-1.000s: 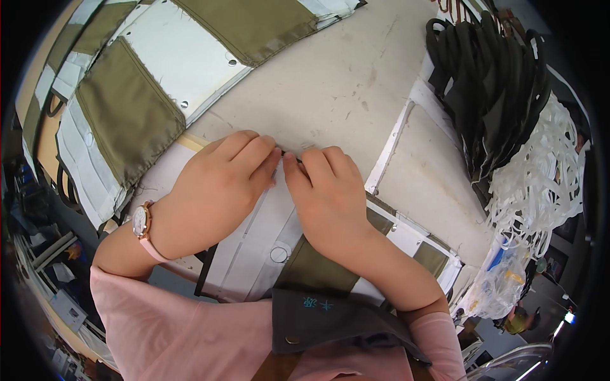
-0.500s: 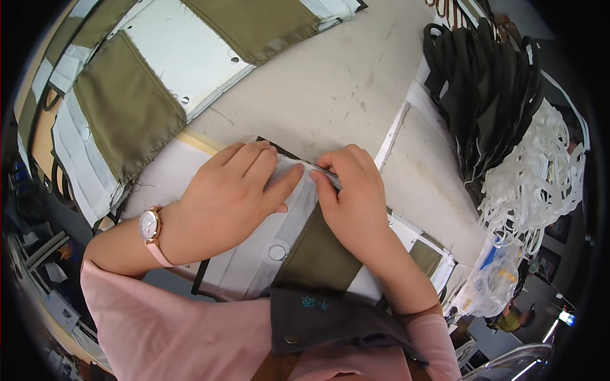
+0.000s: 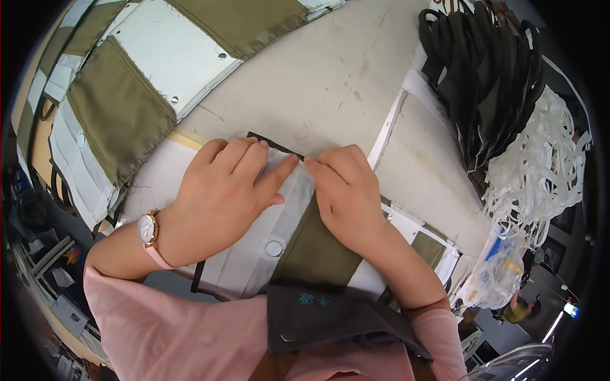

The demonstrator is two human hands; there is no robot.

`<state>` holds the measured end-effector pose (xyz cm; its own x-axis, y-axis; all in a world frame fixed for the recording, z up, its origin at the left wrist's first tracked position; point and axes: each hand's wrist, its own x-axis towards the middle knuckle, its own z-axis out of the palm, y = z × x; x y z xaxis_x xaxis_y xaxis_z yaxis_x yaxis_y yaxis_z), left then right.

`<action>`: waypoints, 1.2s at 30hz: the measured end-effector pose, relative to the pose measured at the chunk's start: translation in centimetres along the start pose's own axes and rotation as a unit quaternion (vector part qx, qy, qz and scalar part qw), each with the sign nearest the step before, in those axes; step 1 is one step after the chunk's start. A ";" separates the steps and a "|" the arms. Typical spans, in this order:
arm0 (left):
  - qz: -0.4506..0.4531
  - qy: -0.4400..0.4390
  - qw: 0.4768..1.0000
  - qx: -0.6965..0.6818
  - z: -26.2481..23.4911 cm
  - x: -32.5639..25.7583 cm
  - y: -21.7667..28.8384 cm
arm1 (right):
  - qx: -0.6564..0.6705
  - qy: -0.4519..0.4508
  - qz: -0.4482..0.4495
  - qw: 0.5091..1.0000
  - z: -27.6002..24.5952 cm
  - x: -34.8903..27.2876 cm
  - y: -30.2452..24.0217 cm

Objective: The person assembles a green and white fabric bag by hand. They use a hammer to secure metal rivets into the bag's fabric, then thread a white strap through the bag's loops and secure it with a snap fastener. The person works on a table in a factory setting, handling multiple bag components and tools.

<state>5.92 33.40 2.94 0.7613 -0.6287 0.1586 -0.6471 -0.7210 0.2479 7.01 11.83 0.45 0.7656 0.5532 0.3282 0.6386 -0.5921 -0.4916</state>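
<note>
A white and olive fabric panel point(image 3: 318, 254) with a round metal-looking ring and dark edging lies in front of me, partly covered by my hands and grey apron. My left hand point(image 3: 225, 181) lies over its white part. The fingers are stretched out, with the index fingertip pressing by the dark edging strip point(image 3: 276, 145) at the far edge. Right beside that fingertip, my right hand point(image 3: 346, 190) is closed, thumb and fingers pinching the panel's edge. The bit inside the pinch is hidden.
Olive and white sewn panels point(image 3: 124, 108) are stacked at the far left. On the right hang a bundle of black straps point(image 3: 480, 89) and tangled white strips point(image 3: 537, 165), above a clear plastic bag point(image 3: 492, 282). Another panel point(image 3: 429, 247) lies beyond my right forearm on the pale worktop point(image 3: 305, 82).
My right hand has shifted slightly left, and its fingers have closed into a tighter pinch near my left index fingertip. The edge lies flatter. The whole view has shifted a little.
</note>
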 end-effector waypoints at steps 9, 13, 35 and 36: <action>0.010 -0.003 1.000 -0.006 0.0 0.3 -0.3 | -0.011 -0.002 -0.009 1.000 0.0 -0.2 0.2; 0.016 -0.016 1.000 0.007 -0.3 0.4 -0.4 | -0.012 -0.005 -0.045 0.999 0.1 -0.2 0.9; 0.067 -0.007 0.997 -0.024 0.3 0.9 1.3 | 0.089 -0.116 0.231 0.962 -3.9 0.9 -0.3; 0.065 -0.012 0.998 -0.024 0.3 1.0 1.4 | 0.093 -0.123 0.240 0.959 -3.8 1.2 -0.2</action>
<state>5.79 31.66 3.13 0.6690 -0.7237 0.1691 -0.7375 -0.6181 0.2721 8.07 10.39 4.02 0.9117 0.3787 -0.1596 0.1759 -0.7107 -0.6812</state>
